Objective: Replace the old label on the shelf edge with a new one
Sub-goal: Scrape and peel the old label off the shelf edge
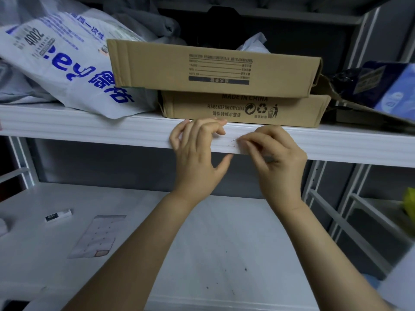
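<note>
Presently, both hands are at the shelf edge, upper tier.

Hidden / unclear:
- Right hand: thumb and forefinger are drawn narrow against the front face of the edge. My own fingers cover the spot, so I cannot tell what they pinch, if anything.
- A few reddish specks sit on the face just left of those fingertips, possibly adhesive residue; too small to be sure.
- Left hand grips the edge, fingers hooked over the top lip and thumb spread under the lower lip.
- The dark blue package at right is blurred, and the yellow object is cut off by the frame.

Edges / room:
- The lower carton stands right at the front lip, just behind my left fingers. The upper carton lies on it and overhangs to the left.
- The plastic bag droops over the lip, well left of my hands.
- The lower shelf is open between my forearms. The label sheet lies flat at left, with one bordered sticker at its near corner. A small black-and-white piece lies beyond the sheet.

Writing:
- Lower carton: "MADE IN CHINA", "PLEASE KEEP THE CITY CLEAN", recycling marks.
- Bag: "4002" upside down, with large blue characters.
- Upper carton: print inverted and illegible.
</note>
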